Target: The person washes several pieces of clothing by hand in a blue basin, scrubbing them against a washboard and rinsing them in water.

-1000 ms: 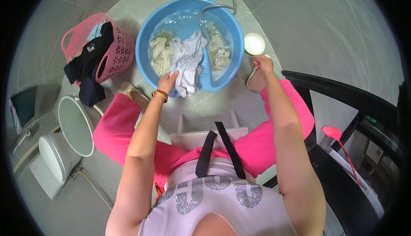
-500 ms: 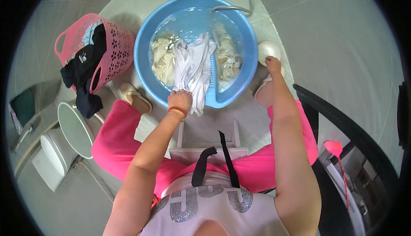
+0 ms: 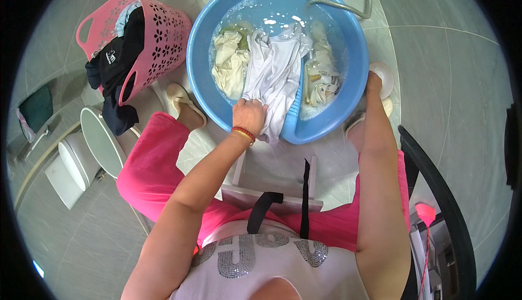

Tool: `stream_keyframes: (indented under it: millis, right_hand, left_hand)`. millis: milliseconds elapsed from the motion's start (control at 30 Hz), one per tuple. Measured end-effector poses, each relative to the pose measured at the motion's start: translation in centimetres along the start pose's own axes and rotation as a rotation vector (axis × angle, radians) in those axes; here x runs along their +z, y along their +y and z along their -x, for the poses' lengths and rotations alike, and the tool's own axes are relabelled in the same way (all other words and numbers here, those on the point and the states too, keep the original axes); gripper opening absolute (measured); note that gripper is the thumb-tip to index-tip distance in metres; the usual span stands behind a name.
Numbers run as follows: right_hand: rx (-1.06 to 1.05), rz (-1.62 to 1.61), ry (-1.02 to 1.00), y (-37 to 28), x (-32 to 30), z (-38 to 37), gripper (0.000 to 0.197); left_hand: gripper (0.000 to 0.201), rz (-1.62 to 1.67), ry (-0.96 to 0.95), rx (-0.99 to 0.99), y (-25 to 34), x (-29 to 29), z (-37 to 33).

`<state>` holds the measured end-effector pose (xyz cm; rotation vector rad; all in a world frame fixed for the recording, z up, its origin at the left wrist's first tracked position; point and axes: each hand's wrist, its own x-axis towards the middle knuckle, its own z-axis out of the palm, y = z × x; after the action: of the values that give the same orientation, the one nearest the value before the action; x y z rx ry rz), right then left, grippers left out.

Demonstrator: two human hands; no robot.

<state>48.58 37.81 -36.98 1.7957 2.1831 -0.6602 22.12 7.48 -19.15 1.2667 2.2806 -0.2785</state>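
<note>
A blue plastic basin (image 3: 354, 116) holds soapy water and wet laundry. Draped over the ridged blue washboard (image 3: 293, 113) at its near side is a wet white garment (image 3: 276, 63), hanging a little over the rim. My left hand (image 3: 249, 117) grips its near left edge, fingers curled into the cloth. Outside the basin on the right, my right hand (image 3: 373, 82) is closed beside a small round white dish (image 3: 385, 79); what its fingers hold, if anything, is hidden. A cream cloth (image 3: 229, 66) lies in the water left of the garment, and a pale patterned cloth (image 3: 324, 74) right of it.
A pink basket (image 3: 163, 41) with dark clothes (image 3: 124, 55) stands at the left. Below it are a pale bucket (image 3: 103, 139) and a white toilet (image 3: 73, 161). A metal hose (image 3: 342, 6) reaches over the basin's far rim. A pink brush (image 3: 426, 213) lies right.
The view has shifted, so the basin sits higher and farther right. My left hand stays on the white garment. My right hand has moved to the dish's left edge.
</note>
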Motion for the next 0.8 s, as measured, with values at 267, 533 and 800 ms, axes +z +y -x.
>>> stream_keyframes:
  millis: [267, 533, 800]
  right_hand:
    - [0.375, -1.513, -0.199, 3.6, -3.9, 3.2, 0.016]
    - [-0.001, -2.053, -0.327, -4.6, -12.2, 12.6, 0.019]
    - [-0.272, -1.059, -0.753, -20.1, -10.4, 22.6, 0.016]
  left_hand:
    - [0.036, 0.021, 0.026, 0.106, -0.2, 0.6, -0.3]
    - [0.025, 0.161, 0.288, 0.356, -4.1, -2.2, 5.0]
    - [0.015, 0.158, 0.083, 0.602, -4.4, -1.8, 9.8]
